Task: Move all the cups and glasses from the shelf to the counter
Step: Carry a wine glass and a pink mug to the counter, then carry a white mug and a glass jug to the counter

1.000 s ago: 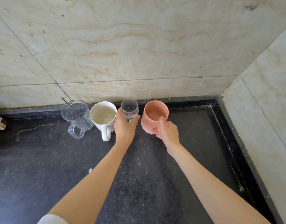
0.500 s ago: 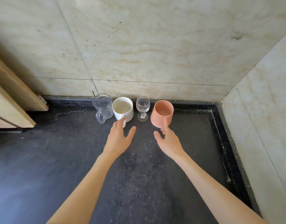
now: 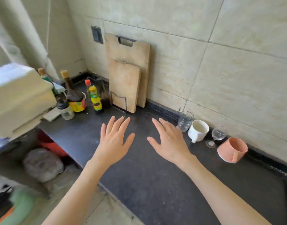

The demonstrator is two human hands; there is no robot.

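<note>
Right now I see four vessels lined along the wall beyond my right hand (image 3: 169, 140): a clear glass mug (image 3: 185, 121) just past its fingertips, then a white mug (image 3: 198, 130), a small wine glass (image 3: 217, 136) and a pink cup (image 3: 232, 149). Both hands hover spread wide and empty over the dark counter (image 3: 155, 184), the left hand (image 3: 114, 140) beside the right. Bare counter lies between and under them. Ahead of the left hand lean two cutting boards (image 3: 128, 73); bottles (image 3: 84, 96) crowd farther left, near the counter's edge.
</note>
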